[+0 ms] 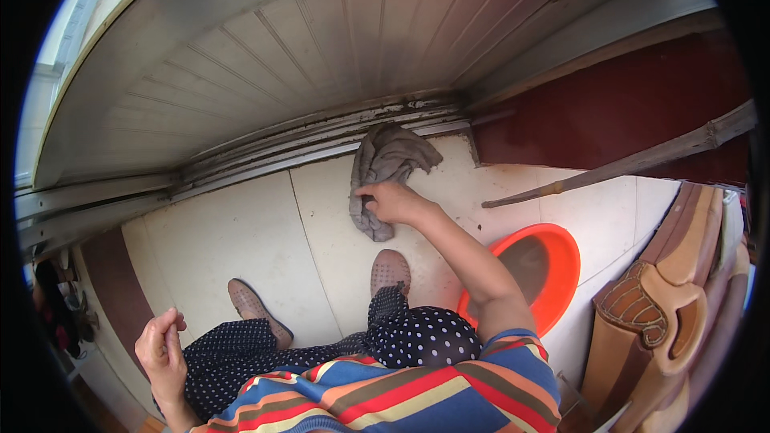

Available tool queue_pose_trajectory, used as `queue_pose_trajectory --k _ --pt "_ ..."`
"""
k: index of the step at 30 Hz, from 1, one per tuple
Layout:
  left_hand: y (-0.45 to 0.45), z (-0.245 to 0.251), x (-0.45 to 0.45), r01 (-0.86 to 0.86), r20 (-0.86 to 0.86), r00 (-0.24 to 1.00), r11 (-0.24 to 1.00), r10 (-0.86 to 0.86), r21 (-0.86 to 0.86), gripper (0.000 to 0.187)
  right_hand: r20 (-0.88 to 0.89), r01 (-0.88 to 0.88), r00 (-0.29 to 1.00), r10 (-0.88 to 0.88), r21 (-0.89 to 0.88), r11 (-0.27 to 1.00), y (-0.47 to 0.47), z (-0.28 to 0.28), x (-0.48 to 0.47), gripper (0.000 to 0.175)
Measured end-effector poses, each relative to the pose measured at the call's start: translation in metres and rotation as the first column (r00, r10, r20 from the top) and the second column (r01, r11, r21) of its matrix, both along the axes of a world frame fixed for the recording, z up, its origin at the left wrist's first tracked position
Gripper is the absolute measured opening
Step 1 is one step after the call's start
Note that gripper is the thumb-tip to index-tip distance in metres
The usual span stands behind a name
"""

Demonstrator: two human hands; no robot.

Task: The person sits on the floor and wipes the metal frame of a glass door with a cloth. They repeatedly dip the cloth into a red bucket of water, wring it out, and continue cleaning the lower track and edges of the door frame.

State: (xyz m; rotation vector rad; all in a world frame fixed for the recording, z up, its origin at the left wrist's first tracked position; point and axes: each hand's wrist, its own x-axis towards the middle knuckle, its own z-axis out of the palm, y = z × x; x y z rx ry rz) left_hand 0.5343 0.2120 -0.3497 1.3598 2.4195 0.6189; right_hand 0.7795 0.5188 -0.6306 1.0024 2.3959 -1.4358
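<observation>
A crumpled grey cloth [391,156] drapes from the metal sliding-door track [264,165] down onto the cream floor tiles [234,234]. My right hand [394,201] grips the near part of this cloth, with the index finger stretched out along it. At the lower left, my left hand [161,349] is raised beside my knee, its fingers curled in and nothing visible in them. Dark dirt lines the grooves of the track, at the foot of a pale ribbed panel [325,42].
An orange-red plastic basin [562,276] with murky water stands by my right arm. A bamboo pole [637,162] slants in from the right, in front of a dark red panel [607,102]. Carved wooden furniture [649,312] fills the lower right. Shoes [84,312] lie far left.
</observation>
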Motion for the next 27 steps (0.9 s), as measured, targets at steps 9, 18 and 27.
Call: queue_pose_trajectory --k 9,18,27 --pt "-0.006 0.0 -0.001 -0.053 -0.017 0.998 0.999 0.053 0.0 0.022 0.045 0.491 0.813 -0.581 0.485 0.724 0.074 -0.05 0.028 0.016" --pt "-0.003 -0.002 0.0 0.0 -0.014 1.0 1.0 0.0 -0.013 0.024 -0.438 0.747 0.596 -0.673 0.609 0.266 0.117 -0.058 0.021 0.018" --pt "0.001 -0.01 -0.01 -0.126 0.021 0.992 0.99 0.128 -0.066 0.019 0.039 0.628 0.572 -0.819 0.621 0.469 0.145 -0.072 0.008 0.033"
